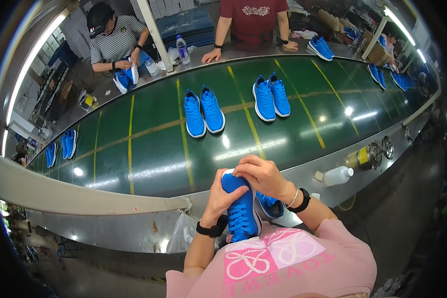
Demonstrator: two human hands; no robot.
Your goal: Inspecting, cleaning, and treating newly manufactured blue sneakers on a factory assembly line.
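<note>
A blue sneaker (238, 213) with blue laces and a white sole is held upright against my chest, its toe pointing away from me. My left hand (221, 196) wraps round the toe end from the left, thumb across the upper. The fingers of my right hand (263, 176) are bent and pressed together at the white edge of the toe; whether they pinch anything small is hidden. Beside it, partly behind my right wrist, a second blue sneaker (270, 204) lies on the metal ledge.
A green conveyor belt (154, 164) with yellow lines carries several pairs of blue sneakers (204, 113). A white bottle (337, 176) and a metal can (368, 156) stand on the right ledge. A curved rail (84, 197) runs left. Two co-workers (253, 22) stand opposite, one handling a sneaker.
</note>
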